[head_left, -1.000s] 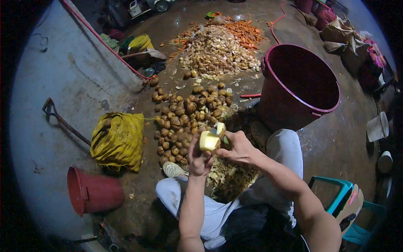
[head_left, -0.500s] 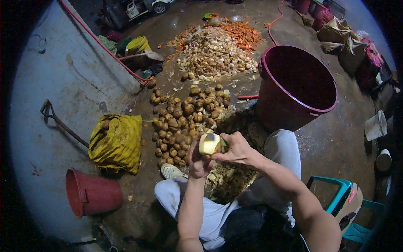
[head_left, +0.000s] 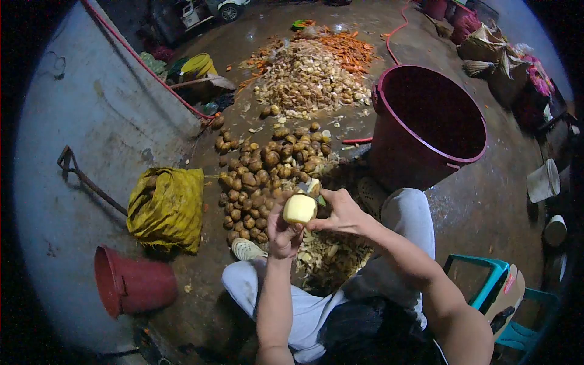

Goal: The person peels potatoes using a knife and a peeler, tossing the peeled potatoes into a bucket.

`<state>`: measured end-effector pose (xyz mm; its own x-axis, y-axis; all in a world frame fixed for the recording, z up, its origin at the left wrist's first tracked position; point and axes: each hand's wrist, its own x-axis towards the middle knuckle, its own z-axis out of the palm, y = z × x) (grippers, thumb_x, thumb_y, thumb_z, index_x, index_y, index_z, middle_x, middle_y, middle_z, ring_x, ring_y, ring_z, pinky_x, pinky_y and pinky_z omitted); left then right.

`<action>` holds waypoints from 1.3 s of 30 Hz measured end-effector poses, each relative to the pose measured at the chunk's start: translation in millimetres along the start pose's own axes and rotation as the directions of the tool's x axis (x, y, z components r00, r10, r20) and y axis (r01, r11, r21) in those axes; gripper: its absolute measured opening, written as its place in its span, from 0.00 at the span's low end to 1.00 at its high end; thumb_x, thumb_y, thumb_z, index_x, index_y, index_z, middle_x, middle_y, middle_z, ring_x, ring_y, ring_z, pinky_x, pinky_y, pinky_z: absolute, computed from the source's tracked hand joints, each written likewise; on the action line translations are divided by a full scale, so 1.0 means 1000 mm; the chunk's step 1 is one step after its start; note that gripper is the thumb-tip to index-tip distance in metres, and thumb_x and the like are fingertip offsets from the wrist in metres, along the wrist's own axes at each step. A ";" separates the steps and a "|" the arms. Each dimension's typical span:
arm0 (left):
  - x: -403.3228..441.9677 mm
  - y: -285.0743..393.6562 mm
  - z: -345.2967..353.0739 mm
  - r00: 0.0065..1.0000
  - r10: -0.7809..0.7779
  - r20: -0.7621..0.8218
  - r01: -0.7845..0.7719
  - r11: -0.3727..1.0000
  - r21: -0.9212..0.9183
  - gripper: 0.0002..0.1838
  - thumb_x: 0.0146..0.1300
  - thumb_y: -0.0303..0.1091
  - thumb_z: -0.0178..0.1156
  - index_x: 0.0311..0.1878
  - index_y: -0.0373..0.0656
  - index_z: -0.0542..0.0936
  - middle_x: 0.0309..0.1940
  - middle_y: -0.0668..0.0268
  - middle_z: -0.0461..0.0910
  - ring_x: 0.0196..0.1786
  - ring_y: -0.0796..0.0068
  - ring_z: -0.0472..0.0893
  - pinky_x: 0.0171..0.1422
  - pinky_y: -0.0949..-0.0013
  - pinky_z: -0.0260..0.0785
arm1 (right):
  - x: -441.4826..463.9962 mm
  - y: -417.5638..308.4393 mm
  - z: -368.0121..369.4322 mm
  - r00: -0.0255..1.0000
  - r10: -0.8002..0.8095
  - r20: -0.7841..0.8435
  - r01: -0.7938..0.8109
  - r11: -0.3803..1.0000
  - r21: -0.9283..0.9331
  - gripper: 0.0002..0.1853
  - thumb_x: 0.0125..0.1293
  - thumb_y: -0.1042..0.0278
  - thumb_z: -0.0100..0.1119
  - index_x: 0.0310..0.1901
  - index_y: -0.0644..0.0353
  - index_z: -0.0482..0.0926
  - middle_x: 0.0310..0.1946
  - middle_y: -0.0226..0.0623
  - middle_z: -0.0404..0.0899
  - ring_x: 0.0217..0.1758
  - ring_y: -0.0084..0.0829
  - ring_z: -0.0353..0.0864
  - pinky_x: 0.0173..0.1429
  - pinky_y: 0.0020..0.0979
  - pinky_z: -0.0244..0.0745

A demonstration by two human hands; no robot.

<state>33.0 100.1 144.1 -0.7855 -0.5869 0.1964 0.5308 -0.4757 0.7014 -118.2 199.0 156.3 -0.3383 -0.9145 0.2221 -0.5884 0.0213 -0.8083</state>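
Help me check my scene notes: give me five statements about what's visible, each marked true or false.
1. The left hand holds a pale, peeled vegetable. True.
2. The right hand is empty. False: it holds a small tool with a green part.
3. Orange pieces lie beside the far pale heap. True.
4. The yellow sack is right of the large purple bin. False: it is left of it.
5. Unpeeled brown vegetables lie between the hands and the pale heap. True.

Floor [head_left: 480, 213] opens beside the right knee [head_left: 409, 213]; the big tub [head_left: 395, 149] blocks beyond.
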 end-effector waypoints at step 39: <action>-0.004 0.006 -0.004 0.995 -0.062 0.078 0.058 0.997 0.051 0.40 0.46 0.25 0.74 0.64 0.31 0.68 0.54 0.57 0.78 0.55 0.67 0.79 0.61 0.66 0.71 | -0.004 -0.008 -0.004 0.995 -0.048 0.088 0.043 0.997 0.057 0.42 0.40 0.31 0.71 0.41 0.68 0.79 0.24 0.54 0.79 0.27 0.49 0.82 0.35 0.41 0.76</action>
<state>40.8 97.2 145.2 -0.8394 -0.5034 0.2051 0.4670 -0.4747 0.7460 -114.9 204.1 163.5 -0.2437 -0.9466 0.2112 -0.5594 -0.0407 -0.8279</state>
